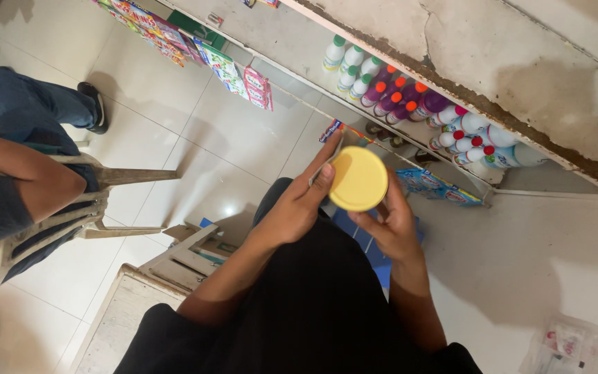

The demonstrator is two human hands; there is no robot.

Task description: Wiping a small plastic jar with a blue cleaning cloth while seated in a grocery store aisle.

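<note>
A round yellow lid (358,179) on top of a container sits between my two hands, seen from above. My left hand (299,201) wraps the lid's left side, with the thumb on its rim and a thin pale strip held against the fingers. My right hand (390,223) grips from below and to the right, fingers curled under the lid. The container's body is hidden beneath the lid and my hands.
A shelf (410,131) holds white bottles with green, orange, purple and red caps (382,90). Colourful packets (174,38) line a lower rack. Another person (15,180) sits on a plastic chair at left. A wooden crate (188,256) and a plastic bag (569,346) lie on the tiled floor.
</note>
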